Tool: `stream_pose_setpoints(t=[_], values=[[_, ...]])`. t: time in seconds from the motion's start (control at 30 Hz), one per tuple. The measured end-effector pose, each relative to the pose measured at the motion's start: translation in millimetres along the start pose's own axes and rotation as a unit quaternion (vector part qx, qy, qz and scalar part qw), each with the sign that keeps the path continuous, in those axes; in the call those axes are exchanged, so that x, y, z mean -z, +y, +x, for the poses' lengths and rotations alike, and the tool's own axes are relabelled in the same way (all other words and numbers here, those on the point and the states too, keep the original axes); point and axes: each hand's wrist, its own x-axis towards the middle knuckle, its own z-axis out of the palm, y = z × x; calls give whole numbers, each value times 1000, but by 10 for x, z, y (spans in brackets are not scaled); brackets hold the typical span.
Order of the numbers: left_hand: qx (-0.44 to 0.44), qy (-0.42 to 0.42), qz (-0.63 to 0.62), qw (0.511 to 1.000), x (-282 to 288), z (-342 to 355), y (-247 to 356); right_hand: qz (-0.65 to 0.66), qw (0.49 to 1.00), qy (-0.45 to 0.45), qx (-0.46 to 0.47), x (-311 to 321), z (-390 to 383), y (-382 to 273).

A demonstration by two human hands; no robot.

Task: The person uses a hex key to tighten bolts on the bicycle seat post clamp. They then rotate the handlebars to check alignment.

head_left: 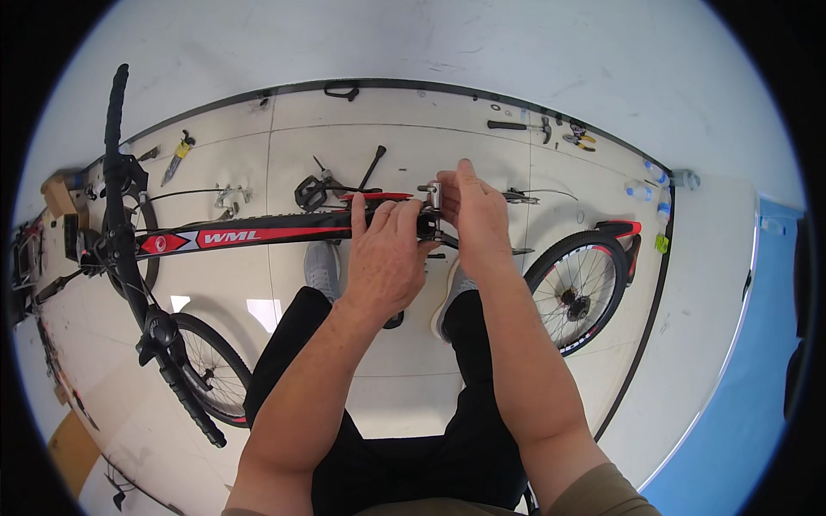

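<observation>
While the black-and-red bicycle (258,234) stands across the tiled floor (387,378) before the person, the left hand (385,258) lies closed over the frame's top tube near the seat post clamp (428,225), and the right hand (471,215) pinches a small silver tool (433,194) just above that clamp.

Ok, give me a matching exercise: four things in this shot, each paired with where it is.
Things:
1. left hand
2. right hand
3. handlebar
4. hammer

Places:
A. on the floor by the far wall
B. far left of the picture
C. on the bike frame's rear end
D. around a small metal part at the seat post

Pairs: 1-C, 2-D, 3-B, 4-A
</observation>
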Motion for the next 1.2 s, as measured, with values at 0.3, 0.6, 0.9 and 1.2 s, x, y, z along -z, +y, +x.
stream_pose_setpoints(t=[0.3,0.6,0.9,1.2], values=[[13,-6,-2,1000,2,-1,18,157,967,-193,-63,45,5,-40],[8,-16,2,1000,19,10,5,-19,988,-153,11,-128,-127,-111],[4,-13,-25,1000,63,21,26,98,992,-51,54,-55,-143,-144],[14,-13,-10,1000,23,12,22,137,990,-1,-29,239,2,-107]])
